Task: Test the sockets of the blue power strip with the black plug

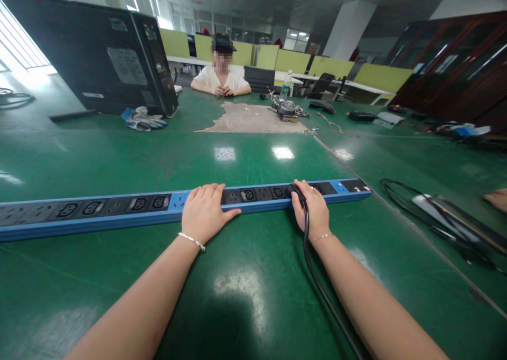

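Observation:
A long blue power strip with black sockets lies across the green table, running past the left edge of the view. My left hand rests over its middle, fingers reaching to the far edge and thumb along the near side, gripping it. Farther right, my right hand closes around a black plug at one of the sockets. The plug sits against the strip's face; how deep it is in cannot be made out. From it a black power cord runs down toward me, beside my right forearm.
A black computer case stands back left, gloves beside it. Across the table sits a person. A water bottle and small parts are near them. At right lie coiled cables and a white-and-black device, with another person's hand at the edge.

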The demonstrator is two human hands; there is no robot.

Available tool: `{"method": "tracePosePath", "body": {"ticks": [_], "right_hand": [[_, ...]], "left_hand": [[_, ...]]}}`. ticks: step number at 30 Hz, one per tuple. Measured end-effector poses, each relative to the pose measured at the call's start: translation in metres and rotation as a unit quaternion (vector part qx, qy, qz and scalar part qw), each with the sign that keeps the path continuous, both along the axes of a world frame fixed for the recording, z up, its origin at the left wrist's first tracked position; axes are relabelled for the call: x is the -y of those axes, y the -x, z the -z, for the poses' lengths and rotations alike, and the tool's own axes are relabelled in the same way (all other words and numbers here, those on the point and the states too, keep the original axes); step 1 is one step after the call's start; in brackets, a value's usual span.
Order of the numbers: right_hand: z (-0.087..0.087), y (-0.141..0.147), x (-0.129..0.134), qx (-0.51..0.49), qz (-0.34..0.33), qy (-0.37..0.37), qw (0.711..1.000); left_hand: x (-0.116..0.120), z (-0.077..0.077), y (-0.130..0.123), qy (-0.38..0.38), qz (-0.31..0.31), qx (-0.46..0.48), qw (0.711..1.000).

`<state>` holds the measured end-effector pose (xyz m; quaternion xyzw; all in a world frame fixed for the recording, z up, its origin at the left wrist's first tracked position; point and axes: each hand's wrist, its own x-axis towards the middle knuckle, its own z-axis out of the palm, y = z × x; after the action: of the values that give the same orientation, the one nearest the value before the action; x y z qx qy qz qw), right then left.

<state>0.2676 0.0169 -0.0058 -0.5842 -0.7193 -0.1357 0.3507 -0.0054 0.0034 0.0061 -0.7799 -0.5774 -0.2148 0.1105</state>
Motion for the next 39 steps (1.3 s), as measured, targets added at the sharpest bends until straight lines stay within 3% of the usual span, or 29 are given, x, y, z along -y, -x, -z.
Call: {"method": "tracePosePath", "body": {"ticks": [15, 23, 39], "right_hand": [[0.002, -0.003, 0.000, 0.019, -0.003, -0.007, 1.000], [-0.001, -0.010, -0.008, -0.053, -0.031, 0.049, 0.997], [-0.001, -0.012, -0.010, -0.066, -0.045, 0.046, 0.996]], "left_hand": [[0.000, 0.000, 0.000, 0.006, 0.006, 0.023, 1.000], [0.000, 0.000, -0.001, 0.005, 0.002, 0.012, 1.000], [0.000, -0.002, 0.002, 0.018, 0.004, 0.009, 1.000]]}}
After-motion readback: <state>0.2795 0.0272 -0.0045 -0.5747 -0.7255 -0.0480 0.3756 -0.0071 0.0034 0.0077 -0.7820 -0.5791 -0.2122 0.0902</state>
